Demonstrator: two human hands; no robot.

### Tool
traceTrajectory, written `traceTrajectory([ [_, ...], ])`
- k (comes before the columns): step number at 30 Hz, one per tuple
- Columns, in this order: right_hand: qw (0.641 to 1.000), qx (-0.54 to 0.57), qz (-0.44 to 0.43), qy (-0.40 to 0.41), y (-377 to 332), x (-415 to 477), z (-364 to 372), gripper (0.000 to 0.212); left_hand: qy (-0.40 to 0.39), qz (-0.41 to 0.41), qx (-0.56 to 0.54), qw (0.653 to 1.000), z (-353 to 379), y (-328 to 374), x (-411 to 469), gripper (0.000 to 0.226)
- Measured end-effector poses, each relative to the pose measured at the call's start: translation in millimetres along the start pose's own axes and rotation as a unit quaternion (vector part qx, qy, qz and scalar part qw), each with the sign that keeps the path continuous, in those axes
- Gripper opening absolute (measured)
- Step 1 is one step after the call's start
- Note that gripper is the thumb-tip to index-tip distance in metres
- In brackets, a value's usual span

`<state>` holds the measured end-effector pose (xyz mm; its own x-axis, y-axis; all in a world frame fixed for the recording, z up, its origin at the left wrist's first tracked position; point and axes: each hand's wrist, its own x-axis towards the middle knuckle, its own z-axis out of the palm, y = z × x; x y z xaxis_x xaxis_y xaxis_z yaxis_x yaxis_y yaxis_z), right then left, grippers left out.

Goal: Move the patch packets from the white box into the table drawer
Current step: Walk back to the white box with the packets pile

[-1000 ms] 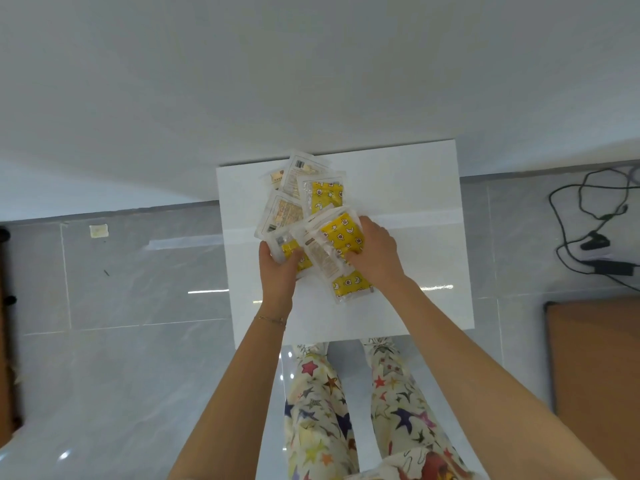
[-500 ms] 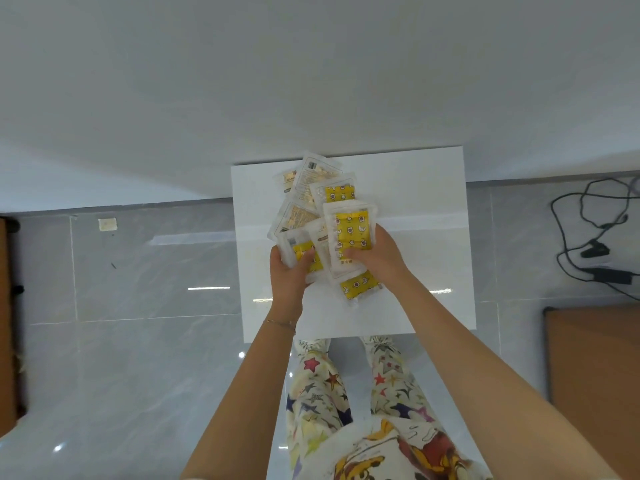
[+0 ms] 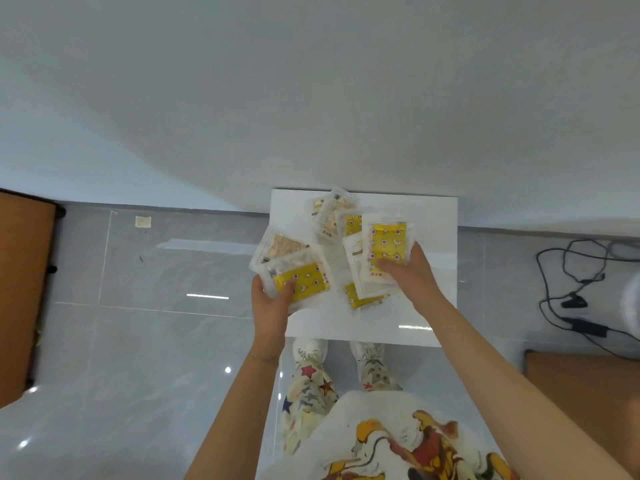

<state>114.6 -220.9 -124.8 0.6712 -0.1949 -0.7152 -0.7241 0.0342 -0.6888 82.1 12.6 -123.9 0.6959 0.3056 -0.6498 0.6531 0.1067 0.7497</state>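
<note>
A white box (image 3: 436, 216) stands on the floor against the wall, seen from above. My left hand (image 3: 272, 299) grips a yellow patch packet (image 3: 303, 280) with a tan packet (image 3: 280, 245) behind it, lifted over the box's left edge. My right hand (image 3: 408, 275) grips another yellow packet (image 3: 388, 242) stacked on a white-backed one (image 3: 356, 268). Loose packets (image 3: 334, 214) lie at the back of the box, and one yellow packet (image 3: 360, 299) lies under my right hand. No drawer is in view.
Grey glossy floor tiles surround the box. A brown wooden panel (image 3: 24, 289) stands at the left and another (image 3: 581, 382) at the lower right. Black cables with an adapter (image 3: 585, 327) lie on the floor at the right. My feet stand just in front of the box.
My hands have moved apart, each taking packets with it: the left pair went left past the box's edge, the right pair shifted right. The camera has swung left.
</note>
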Motion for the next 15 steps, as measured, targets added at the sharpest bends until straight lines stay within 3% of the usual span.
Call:
traceTrajectory([
  [6, 0.999, 0.032, -0.037, -0.014, -63, -60, 2, 0.038, 0.042, 0.027, -0.084, 0.995, -30, 53, -60, 0.038],
  [15, 0.99, -0.012, -0.084, -0.109, -121, -140, 46, 0.038, 0.114, 0.048, -0.198, 0.972, -80, 98, -147, 0.037],
])
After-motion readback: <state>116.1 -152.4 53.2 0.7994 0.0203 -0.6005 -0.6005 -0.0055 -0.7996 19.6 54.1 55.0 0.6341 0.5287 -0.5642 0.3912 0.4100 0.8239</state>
